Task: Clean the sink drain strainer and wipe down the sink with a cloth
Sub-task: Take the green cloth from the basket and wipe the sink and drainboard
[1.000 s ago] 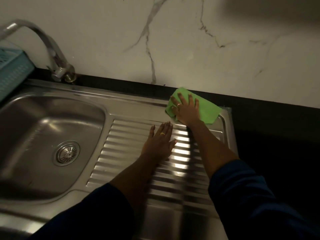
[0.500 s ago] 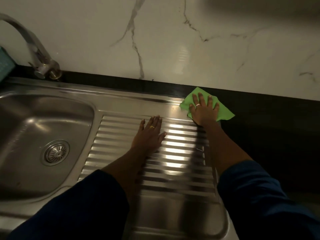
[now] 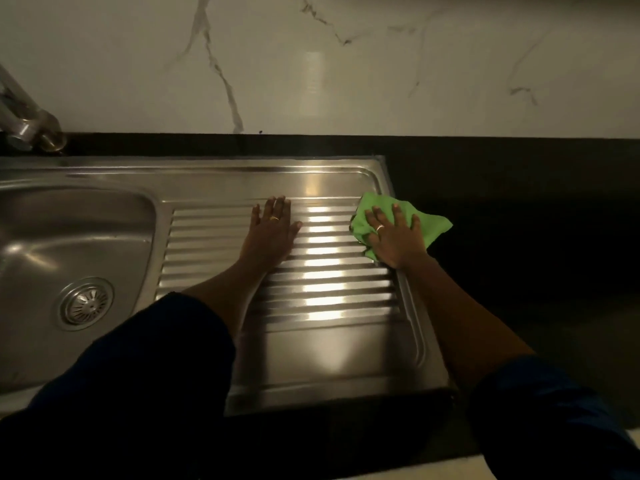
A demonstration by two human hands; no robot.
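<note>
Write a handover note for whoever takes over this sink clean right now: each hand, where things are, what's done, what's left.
Left hand: flat on the ribbed drainboard, holding nothing.
Right hand: flat, pressing the green cloth at the drainboard's right edge.
Strainer: seated in the basin drain.
Done: wiping under way; how much is clean cannot be told.
Left: likely the rest of the drainboard, then the basin.

We note a bright green cloth (image 3: pixel 429 221), a ribbed silver drainboard (image 3: pixel 325 271), a white grey-veined wall (image 3: pixel 311 64) (marble pattern), and dark blue sleeves (image 3: pixel 554 410).
</note>
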